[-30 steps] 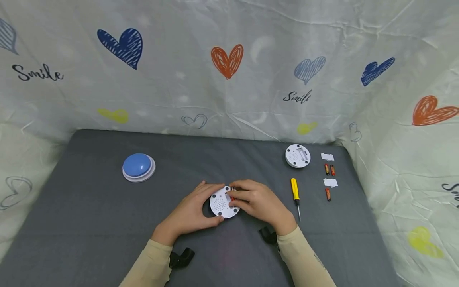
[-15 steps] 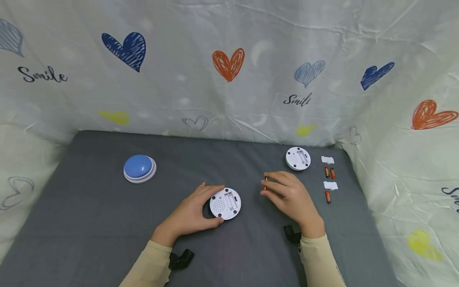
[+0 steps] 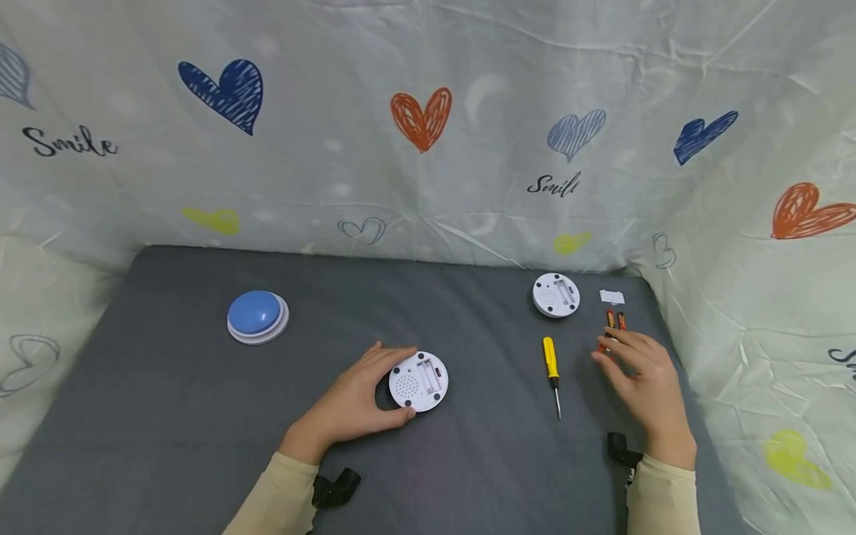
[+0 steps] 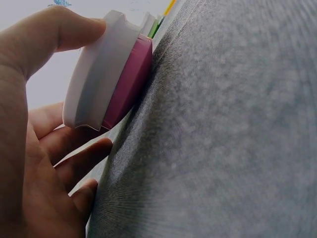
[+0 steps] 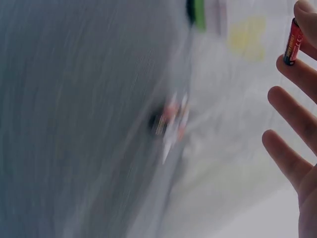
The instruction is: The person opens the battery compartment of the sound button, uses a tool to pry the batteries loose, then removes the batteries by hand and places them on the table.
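Note:
My left hand (image 3: 351, 405) holds an upturned round white push button (image 3: 408, 385) between thumb and fingers, flat on the table. Its battery compartment faces up, both slots bare. In the left wrist view a pink dome (image 4: 131, 79) shows beneath its white base. Off to the right, my right hand (image 3: 645, 386) hovers over the table. Thumb and a finger pinch a small red and black battery (image 5: 293, 42), while the other fingers stay spread. Just beyond them lie two more batteries (image 3: 616, 319); the hand hides what lies under it.
A second upturned button (image 3: 556, 295) stands at the back right, beside a white battery cover (image 3: 611, 297). A yellow-handled screwdriver (image 3: 551, 364) lies between the hands. At the left, a blue-domed button (image 3: 255, 316) stands upright. A patterned cloth (image 3: 468, 148) hangs behind the table.
My right hand has taken a battery out of the button's compartment and carried it right, past the screwdriver, to the other batteries. The left hand still holds the button in place.

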Demonstrator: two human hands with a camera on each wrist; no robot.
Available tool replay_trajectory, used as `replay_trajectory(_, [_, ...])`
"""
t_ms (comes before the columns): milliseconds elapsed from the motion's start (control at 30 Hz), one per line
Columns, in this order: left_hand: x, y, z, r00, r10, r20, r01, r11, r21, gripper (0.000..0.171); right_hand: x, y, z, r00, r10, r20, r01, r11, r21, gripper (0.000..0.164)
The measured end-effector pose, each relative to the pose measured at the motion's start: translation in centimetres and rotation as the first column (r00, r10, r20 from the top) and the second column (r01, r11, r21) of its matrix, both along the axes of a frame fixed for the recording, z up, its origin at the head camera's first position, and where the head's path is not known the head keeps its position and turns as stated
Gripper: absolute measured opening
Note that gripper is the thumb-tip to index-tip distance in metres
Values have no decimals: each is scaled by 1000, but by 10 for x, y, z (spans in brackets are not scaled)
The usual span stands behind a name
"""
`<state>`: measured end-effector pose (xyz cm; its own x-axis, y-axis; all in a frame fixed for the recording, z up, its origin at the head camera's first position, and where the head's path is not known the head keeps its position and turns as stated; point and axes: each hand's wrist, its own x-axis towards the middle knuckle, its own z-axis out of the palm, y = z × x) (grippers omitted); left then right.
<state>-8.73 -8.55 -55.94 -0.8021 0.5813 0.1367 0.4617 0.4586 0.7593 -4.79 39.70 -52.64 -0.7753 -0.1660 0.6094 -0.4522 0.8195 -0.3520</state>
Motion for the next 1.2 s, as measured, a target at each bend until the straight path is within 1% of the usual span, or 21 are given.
replay_trajectory(33, [0, 0, 0, 1000, 2, 0, -2, 1000, -2, 91, 3, 8, -2, 1000, -26, 12, 26, 1000, -13, 31])
replay_trajectory(67, [0, 0, -1, 1000, 2, -2, -2, 1000, -2, 91, 6, 15, -3, 999, -47, 22, 47, 998, -30, 28])
replay_trajectory(100, [0, 0, -1, 1000, 2, -1, -2, 1000, -1, 91, 9, 21, -5, 997, -64, 33, 66, 997, -47, 31])
replay_trajectory(167, [0, 0, -2, 1000, 2, 2, -2, 1000, -2, 91, 13, 31, -8, 994, -92, 54, 95, 994, -61, 42])
replay_trajectory(233, [1, -1, -1, 1000, 4, 10, -4, 1000, -1, 91, 17, 38, -11, 989, -118, 88, 123, 991, -58, 41])
replay_trajectory(400, [2, -4, -1, 1000, 19, 24, -19, 1000, -7, 92, 19, 47, -18, 969, -156, 192, 165, 986, -34, 34])
replay_trajectory(500, [1, -4, -2, 1000, 18, 24, -18, 1000, -16, 92, 19, 51, -21, 955, -165, 248, 175, 984, -17, 32])
replay_trajectory(667, [0, -3, -1, 1000, 13, 21, -13, 1000, -22, 92, 20, 56, -23, 923, -186, 337, 188, 982, 26, 32])
replay_trajectory(867, [-2, 1, 0, 1000, 5, 13, -4, 1000, -19, 92, 22, 59, -22, 897, -196, 396, 185, 981, 67, 30])
replay_trajectory(1000, [-3, 3, 0, 1000, 0, 17, 1, 1000, -26, 92, 23, 59, -22, 871, -199, 448, 185, 980, 75, 30])
replay_trajectory(1067, [-3, 2, 0, 1000, -2, 21, 2, 999, -33, 92, 23, 59, -22, 864, -195, 464, 185, 980, 68, 30])
replay_trajectory(1200, [-3, 2, 0, 1000, -2, 28, 3, 999, -49, 92, 24, 59, -23, 864, -195, 465, 185, 980, 68, 31])
